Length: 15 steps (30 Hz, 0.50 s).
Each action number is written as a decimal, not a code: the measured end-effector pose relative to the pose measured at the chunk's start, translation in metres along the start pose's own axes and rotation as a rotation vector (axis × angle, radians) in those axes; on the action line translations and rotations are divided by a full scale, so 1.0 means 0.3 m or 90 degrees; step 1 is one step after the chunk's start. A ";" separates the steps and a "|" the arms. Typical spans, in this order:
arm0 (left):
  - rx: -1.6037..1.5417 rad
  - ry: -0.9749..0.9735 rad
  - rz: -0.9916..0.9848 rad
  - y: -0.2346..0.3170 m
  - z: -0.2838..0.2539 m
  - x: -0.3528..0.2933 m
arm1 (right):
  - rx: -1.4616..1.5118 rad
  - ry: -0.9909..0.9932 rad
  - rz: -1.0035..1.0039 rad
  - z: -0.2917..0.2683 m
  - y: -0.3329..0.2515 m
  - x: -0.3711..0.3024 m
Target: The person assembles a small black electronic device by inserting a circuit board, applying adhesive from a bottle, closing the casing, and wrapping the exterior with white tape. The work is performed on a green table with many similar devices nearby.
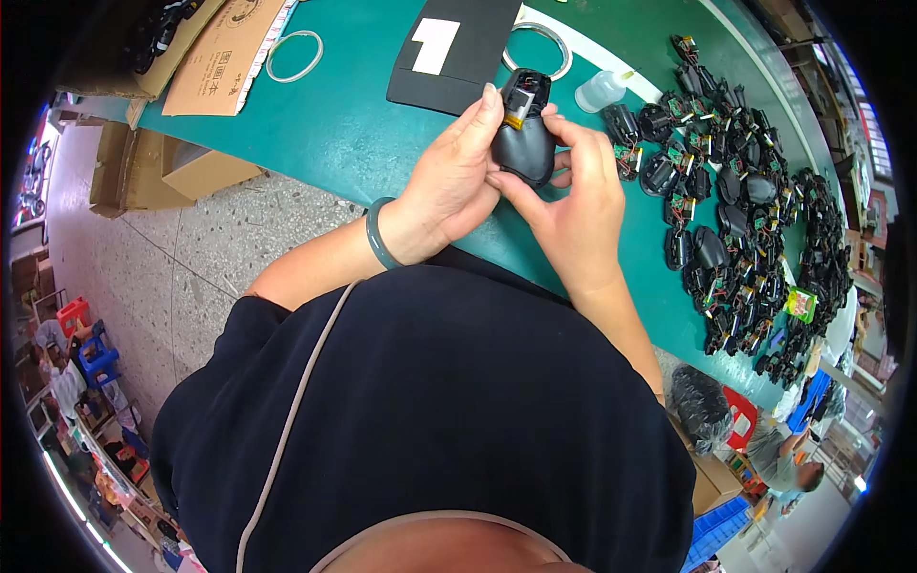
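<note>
Over the front of the green table, my two hands hold what looks like a half-assembled black computer mouse [524,153]. Its rounded shell is toward me; the far end is uncovered, with a silvery battery [519,105] and yellow tape showing. My left hand [454,181] cups its left side, thumb up along the edge. From the right, my right hand [585,205] grips it between thumb at the near end and fingers along the side. A dark mat [406,88] with a white paper piece [436,46] lies just beyond.
Many similar black units [731,220] with green boards and wires cover the table's right side. A clear bottle [600,92] and two rings, one a tape roll [564,48], lie beyond my hands. Cardboard [215,67] lies at far left; an open carton [143,172] stands below. Another person [778,458] is at lower right.
</note>
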State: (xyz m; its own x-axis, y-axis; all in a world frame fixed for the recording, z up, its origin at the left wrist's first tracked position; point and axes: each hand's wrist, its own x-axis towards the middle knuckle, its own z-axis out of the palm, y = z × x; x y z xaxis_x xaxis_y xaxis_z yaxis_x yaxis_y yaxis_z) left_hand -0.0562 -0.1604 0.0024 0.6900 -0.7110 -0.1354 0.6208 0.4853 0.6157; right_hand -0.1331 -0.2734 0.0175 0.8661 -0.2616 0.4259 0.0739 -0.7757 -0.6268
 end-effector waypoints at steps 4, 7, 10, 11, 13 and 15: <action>-0.031 -0.005 0.025 -0.005 -0.018 -0.007 | 0.141 -0.067 0.054 -0.021 0.010 0.008; 0.035 -0.060 0.024 -0.004 -0.059 -0.012 | 0.352 -0.137 0.150 -0.063 0.040 0.011; 0.081 -0.096 0.006 0.014 -0.081 -0.020 | 0.531 -0.185 0.234 -0.103 0.050 0.004; 0.093 -0.111 0.004 0.017 -0.084 -0.021 | 0.564 -0.194 0.244 -0.114 0.057 0.003; 0.118 -0.142 0.000 0.022 -0.089 -0.020 | 0.618 -0.163 0.263 -0.113 0.064 -0.006; 0.152 -0.158 0.017 0.023 -0.086 -0.018 | 0.657 -0.140 0.268 -0.117 0.066 -0.011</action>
State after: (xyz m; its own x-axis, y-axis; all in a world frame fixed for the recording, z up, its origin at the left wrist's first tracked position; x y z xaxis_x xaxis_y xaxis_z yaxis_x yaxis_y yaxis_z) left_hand -0.0461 -0.1400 -0.0127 0.5749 -0.8161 0.0587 0.4784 0.3935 0.7851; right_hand -0.1518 -0.3081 0.0266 0.9790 -0.2038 -0.0054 0.0406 0.2206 -0.9745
